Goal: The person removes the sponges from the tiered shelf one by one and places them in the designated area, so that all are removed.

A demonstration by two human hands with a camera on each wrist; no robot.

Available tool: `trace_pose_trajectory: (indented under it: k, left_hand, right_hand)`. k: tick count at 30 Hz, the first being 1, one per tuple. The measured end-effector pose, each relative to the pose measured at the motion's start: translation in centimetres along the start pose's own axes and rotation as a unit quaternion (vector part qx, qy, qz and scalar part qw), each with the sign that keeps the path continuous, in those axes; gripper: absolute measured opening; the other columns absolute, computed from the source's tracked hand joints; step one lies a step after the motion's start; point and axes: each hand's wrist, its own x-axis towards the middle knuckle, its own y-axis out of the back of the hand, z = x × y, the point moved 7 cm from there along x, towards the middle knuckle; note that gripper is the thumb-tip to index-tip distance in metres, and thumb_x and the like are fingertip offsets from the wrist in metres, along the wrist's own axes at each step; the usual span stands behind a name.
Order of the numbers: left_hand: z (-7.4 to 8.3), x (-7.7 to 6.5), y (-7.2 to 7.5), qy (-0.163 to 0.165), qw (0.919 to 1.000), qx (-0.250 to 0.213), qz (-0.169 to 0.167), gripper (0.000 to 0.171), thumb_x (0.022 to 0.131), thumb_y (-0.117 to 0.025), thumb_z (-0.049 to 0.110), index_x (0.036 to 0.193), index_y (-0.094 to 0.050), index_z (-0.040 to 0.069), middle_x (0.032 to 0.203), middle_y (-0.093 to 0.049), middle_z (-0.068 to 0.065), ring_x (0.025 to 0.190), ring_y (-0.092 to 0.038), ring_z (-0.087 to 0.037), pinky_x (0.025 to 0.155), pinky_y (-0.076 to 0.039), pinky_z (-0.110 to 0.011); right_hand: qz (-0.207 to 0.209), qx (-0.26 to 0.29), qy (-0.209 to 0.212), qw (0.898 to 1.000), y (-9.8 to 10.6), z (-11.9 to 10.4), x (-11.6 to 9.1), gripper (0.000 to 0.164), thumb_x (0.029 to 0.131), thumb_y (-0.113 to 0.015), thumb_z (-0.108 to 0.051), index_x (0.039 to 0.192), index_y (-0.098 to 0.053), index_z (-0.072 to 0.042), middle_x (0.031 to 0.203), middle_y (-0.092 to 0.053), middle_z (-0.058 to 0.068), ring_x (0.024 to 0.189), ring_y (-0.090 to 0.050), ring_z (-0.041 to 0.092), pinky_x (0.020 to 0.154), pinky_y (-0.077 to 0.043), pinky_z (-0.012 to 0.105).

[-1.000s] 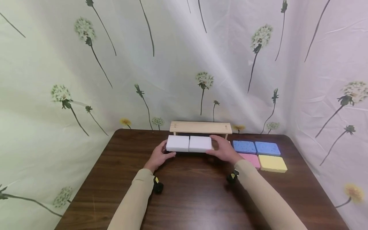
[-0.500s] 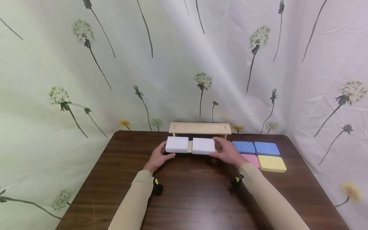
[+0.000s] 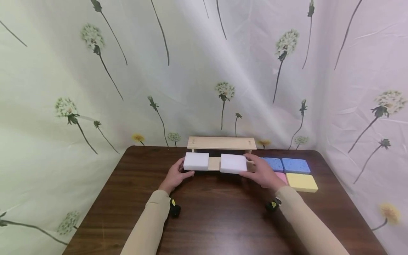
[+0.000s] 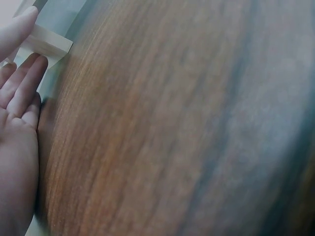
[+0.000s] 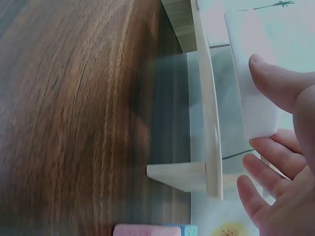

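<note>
Two white sponges lie in a row over a low wooden shelf in the head view. My left hand [image 3: 173, 175] holds the left white sponge [image 3: 196, 162] by its outer end, thumb at the front. The right white sponge [image 3: 233, 163] is pinched by my right hand [image 3: 262, 173]. Bare pale wood of the lower shelf board [image 3: 214, 164] shows between the two sponges. In the right wrist view, a gap separates the held sponge from the board [image 5: 209, 108] below it. The left wrist view shows a wooden shelf end [image 4: 51, 42] close to the left fingers; the sponge is hardly visible there.
A higher wooden shelf [image 3: 222, 142] stands just behind. To the right lie two blue sponges [image 3: 295, 165], a yellow sponge [image 3: 301, 182] and a pink sponge [image 3: 282, 177] partly hidden by the right hand. A flower-print curtain [image 3: 191, 88] rises behind the dark wooden table [image 3: 216, 219].
The white sponges were side by side almost touching. My right hand has moved right with its sponge, widening the gap and uncovering the board. The left hand has stayed nearly still.
</note>
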Motion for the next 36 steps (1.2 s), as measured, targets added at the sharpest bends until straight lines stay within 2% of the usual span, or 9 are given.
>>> trace_pose_trajectory:
  k: [6, 12, 15, 19, 26, 33, 36]
  left_hand:
    - [-0.2, 0.0, 0.0, -0.004, 1.0000, 0.004, 0.000, 0.081, 0.089, -0.086, 0.012, 0.157, -0.044, 0.008, 0.151, -0.058, -0.018, 0.143, -0.051, -0.036, 0.122, -0.038, -0.053]
    - [-0.3, 0.0, -0.1, -0.002, 1.0000, 0.006, 0.000, 0.079, 0.089, -0.085, 0.011, 0.157, -0.045, 0.009, 0.151, -0.058, -0.017, 0.143, -0.052, -0.036, 0.121, -0.038, -0.054]
    - [-0.3, 0.0, -0.1, -0.004, 0.9999, 0.009, -0.001, 0.079, 0.090, -0.085, 0.012, 0.157, -0.044, 0.008, 0.151, -0.058, -0.018, 0.142, -0.052, -0.036, 0.121, -0.039, -0.054]
    - [-0.3, 0.0, 0.0, -0.002, 1.0000, 0.009, 0.000, 0.080, 0.089, -0.086, 0.013, 0.157, -0.044, 0.008, 0.151, -0.058, -0.018, 0.143, -0.052, -0.035, 0.121, -0.038, -0.053]
    - [-0.1, 0.1, -0.1, -0.002, 1.0000, 0.003, 0.000, 0.079, 0.089, -0.085, 0.010, 0.157, -0.045, 0.008, 0.152, -0.057, -0.018, 0.143, -0.051, -0.036, 0.122, -0.038, -0.053]
    - [-0.2, 0.0, -0.1, 0.003, 1.0000, 0.007, 0.002, 0.080, 0.089, -0.086, 0.012, 0.157, -0.044, 0.008, 0.153, -0.056, -0.018, 0.145, -0.050, -0.036, 0.123, -0.036, -0.053]
    - [-0.2, 0.0, 0.0, 0.002, 1.0000, 0.006, 0.004, 0.080, 0.089, -0.086, 0.012, 0.157, -0.044, 0.007, 0.153, -0.056, -0.019, 0.145, -0.050, -0.037, 0.122, -0.036, -0.054]
  right_hand:
    - [0.006, -0.019, 0.011, 1.000, 1.2, 0.5, -1.1, 0.087, 0.091, -0.083, -0.048, 0.158, -0.044, -0.008, 0.159, -0.049, 0.018, 0.142, -0.049, 0.040, 0.113, -0.045, 0.062]
    - [-0.008, 0.002, -0.027, 1.000, 1.6, 1.7, -1.9, 0.087, 0.090, -0.083, -0.048, 0.159, -0.043, -0.013, 0.159, -0.047, 0.018, 0.134, -0.056, 0.041, 0.107, -0.052, 0.060]
    - [-0.017, 0.030, -0.051, 0.998, 1.7, 2.2, -2.4, 0.087, 0.089, -0.084, -0.047, 0.159, -0.043, -0.016, 0.159, -0.045, 0.020, 0.127, -0.061, 0.044, 0.096, -0.060, 0.055]
    - [-0.021, 0.059, -0.061, 0.996, 1.9, 2.6, -2.8, 0.088, 0.088, -0.086, -0.046, 0.158, -0.043, -0.016, 0.159, -0.044, 0.022, 0.125, -0.062, 0.049, 0.085, -0.064, 0.047]
    - [-0.032, 0.101, -0.079, 0.991, 2.1, 3.1, -3.4, 0.089, 0.087, -0.088, -0.040, 0.159, -0.041, -0.017, 0.161, -0.042, 0.021, 0.131, -0.059, 0.050, 0.081, -0.066, 0.042]
    - [-0.031, 0.134, -0.077, 0.988, 2.5, 3.5, -4.2, 0.090, 0.088, -0.088, -0.029, 0.161, -0.038, -0.012, 0.163, -0.039, 0.021, 0.132, -0.059, 0.049, 0.077, -0.066, 0.040]
    - [-0.027, 0.122, -0.072, 0.990, 2.8, 3.8, -4.5, 0.092, 0.087, -0.089, -0.031, 0.161, -0.038, -0.013, 0.162, -0.040, 0.019, 0.135, -0.056, 0.048, 0.084, -0.065, 0.044]
